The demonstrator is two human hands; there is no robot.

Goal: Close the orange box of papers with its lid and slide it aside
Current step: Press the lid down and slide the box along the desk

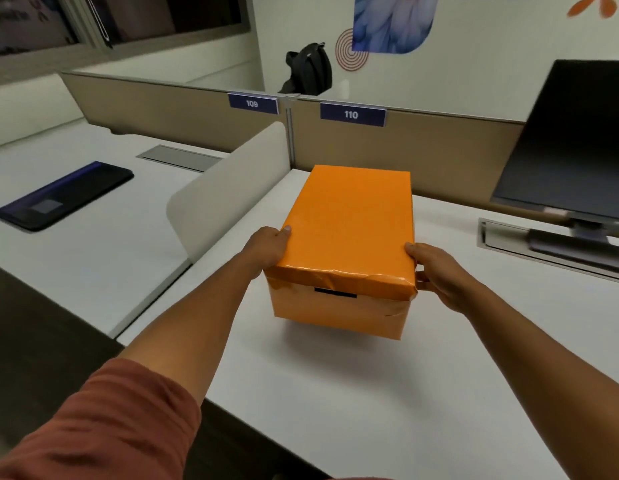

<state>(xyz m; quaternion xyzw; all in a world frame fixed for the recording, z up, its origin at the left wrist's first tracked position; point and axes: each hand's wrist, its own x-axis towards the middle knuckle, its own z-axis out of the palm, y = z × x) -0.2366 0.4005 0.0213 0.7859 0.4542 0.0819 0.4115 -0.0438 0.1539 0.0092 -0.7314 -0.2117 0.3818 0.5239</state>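
The orange box point(339, 311) stands on the white desk point(336, 393), with its orange lid point(349, 223) sitting on top and covering it. The lid's near edge is crumpled. A dark slot shows in the box's front wall. My left hand point(266, 247) grips the lid's left near corner, thumb on top. My right hand point(439, 271) holds the right near corner, thumb on the top edge and fingers down the side. The papers inside are hidden.
A rounded grey divider point(228, 192) rises just left of the box. A tan partition point(422, 150) with tags 109 and 110 runs behind. A dark monitor point(571, 140) stands at the right over a cable tray point(543, 244). A black pad point(58, 195) lies on the left desk.
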